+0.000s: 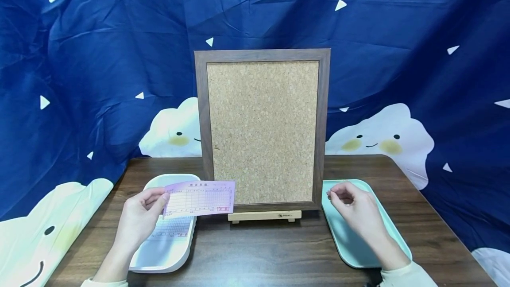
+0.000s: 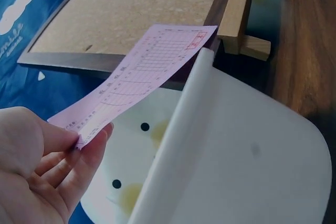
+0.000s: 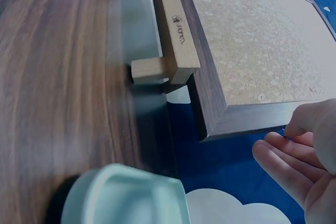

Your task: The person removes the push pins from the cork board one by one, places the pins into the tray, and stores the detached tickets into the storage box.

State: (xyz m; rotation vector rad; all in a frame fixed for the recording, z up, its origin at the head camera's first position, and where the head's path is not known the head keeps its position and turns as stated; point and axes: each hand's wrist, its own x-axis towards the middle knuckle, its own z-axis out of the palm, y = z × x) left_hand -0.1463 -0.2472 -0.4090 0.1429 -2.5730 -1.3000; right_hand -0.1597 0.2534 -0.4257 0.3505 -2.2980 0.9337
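My left hand (image 1: 139, 218) pinches the left end of a purple printed receipt slip (image 1: 201, 197) between thumb and fingers. In the head view the slip hangs over the white tray (image 1: 137, 264) and overlaps the cork board's lower left frame. Another printed slip (image 1: 171, 228) lies in that tray. My right hand (image 1: 356, 205) is over the light green tray (image 1: 392, 234), thumb and fingertips together. Between them shows a small pin (image 3: 285, 131), mostly hidden by the fingers. A framed cork board (image 1: 263, 132) stands upright between both hands.
The board rests on a pale wooden easel (image 1: 264, 216), whose feet stick out toward me. Everything stands on a dark wooden table (image 1: 239, 251). Behind it hangs a blue cloth (image 1: 263, 8) with white clouds and triangles.
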